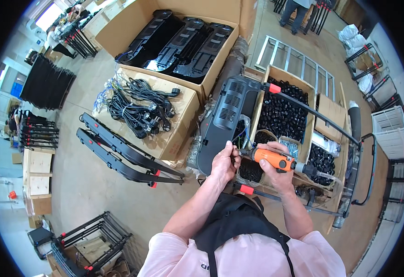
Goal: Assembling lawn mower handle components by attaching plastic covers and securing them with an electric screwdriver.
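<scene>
My right hand (278,173) is wrapped round an orange power screwdriver (267,158), its tip pointing left. At that tip my left hand (223,165) is closed in a pinch; whatever its fingers hold is too small to make out. Beneath and beyond my left hand lies a long black plastic housing (229,111) with vent slots. A black tubular frame (312,110) with red clips reaches from the housing out to the right, over the parts boxes. Some thin wires (242,138) show beside the housing, near the screwdriver's tip.
A wooden bin (282,111) of small black parts stands to the right, with bags of screws (250,171) near my hands. Coiled power cables (139,106) lie on a carton (179,134) at left. Behind, a large carton (216,85) holds black housings. Two black curved rails (119,152) lean beside it.
</scene>
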Demonstrator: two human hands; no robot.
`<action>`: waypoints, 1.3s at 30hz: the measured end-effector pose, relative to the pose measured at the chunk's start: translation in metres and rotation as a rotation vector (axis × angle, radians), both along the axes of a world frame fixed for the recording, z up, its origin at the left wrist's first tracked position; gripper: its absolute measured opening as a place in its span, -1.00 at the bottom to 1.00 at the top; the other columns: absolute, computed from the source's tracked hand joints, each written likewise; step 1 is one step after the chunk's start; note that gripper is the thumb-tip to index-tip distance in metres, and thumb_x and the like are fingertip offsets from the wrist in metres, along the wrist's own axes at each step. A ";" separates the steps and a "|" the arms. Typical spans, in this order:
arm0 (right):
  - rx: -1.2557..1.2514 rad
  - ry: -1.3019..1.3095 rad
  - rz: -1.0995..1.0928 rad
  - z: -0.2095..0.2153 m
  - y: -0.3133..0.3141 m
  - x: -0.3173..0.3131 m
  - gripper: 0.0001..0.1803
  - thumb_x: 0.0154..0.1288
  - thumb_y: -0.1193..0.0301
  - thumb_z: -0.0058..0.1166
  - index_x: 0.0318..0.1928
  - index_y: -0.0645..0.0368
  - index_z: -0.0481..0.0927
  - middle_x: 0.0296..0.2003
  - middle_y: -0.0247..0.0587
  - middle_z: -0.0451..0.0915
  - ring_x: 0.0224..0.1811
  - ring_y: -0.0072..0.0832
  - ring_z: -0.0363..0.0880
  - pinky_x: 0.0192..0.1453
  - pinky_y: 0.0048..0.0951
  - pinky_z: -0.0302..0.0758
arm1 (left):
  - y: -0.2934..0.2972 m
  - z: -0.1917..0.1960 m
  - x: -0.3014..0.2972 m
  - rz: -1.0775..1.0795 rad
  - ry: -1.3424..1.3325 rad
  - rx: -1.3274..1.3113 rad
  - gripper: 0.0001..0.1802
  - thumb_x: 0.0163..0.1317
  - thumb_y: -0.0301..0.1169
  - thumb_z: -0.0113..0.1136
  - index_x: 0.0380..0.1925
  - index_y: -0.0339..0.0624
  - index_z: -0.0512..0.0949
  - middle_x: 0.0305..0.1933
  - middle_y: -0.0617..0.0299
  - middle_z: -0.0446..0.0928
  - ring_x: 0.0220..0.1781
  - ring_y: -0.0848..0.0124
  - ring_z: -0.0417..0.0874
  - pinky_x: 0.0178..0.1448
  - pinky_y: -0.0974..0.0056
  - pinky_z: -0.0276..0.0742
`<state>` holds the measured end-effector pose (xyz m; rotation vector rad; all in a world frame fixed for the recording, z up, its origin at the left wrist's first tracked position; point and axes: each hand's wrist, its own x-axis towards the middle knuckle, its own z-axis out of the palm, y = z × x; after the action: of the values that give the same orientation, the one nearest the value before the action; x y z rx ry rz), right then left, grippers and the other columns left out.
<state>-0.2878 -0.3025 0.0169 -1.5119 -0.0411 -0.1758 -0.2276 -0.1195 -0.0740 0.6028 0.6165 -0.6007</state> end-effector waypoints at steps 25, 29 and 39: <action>-0.288 0.183 -0.006 -0.002 0.092 0.178 -0.43 0.32 0.57 0.37 0.30 0.22 0.46 0.17 -0.07 0.68 0.25 -0.40 0.63 0.40 -0.29 0.55 | 0.039 -0.025 0.075 0.033 -0.067 -0.178 -0.67 0.71 -0.25 -0.12 0.16 -0.25 0.50 -0.12 0.15 0.68 -0.24 0.42 0.70 -0.22 0.34 0.61; -0.336 0.250 0.025 -0.006 0.100 0.187 -0.44 0.33 0.55 0.37 0.30 0.21 0.48 0.16 -0.09 0.68 0.22 -0.42 0.65 0.37 -0.34 0.57 | 0.039 -0.031 0.070 -0.038 -0.151 -0.161 -0.66 0.73 -0.27 -0.16 0.24 -0.25 0.43 -0.04 0.14 0.68 -0.19 0.46 0.68 -0.16 0.37 0.59; -0.487 0.234 0.171 0.002 0.112 0.201 -0.44 0.32 0.53 0.39 0.29 0.22 0.49 0.12 -0.10 0.70 0.18 -0.42 0.68 0.33 -0.34 0.61 | 0.036 -0.045 0.065 -0.082 -0.256 -0.105 -0.76 0.71 -0.28 -0.07 0.09 -0.22 0.45 -0.09 0.08 0.74 -0.31 0.48 0.65 -0.24 0.37 0.56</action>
<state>-0.0865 -0.1907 0.0191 -1.9952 -0.0264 0.1621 -0.1627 -0.0835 -0.1187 0.5969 0.3194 -0.6170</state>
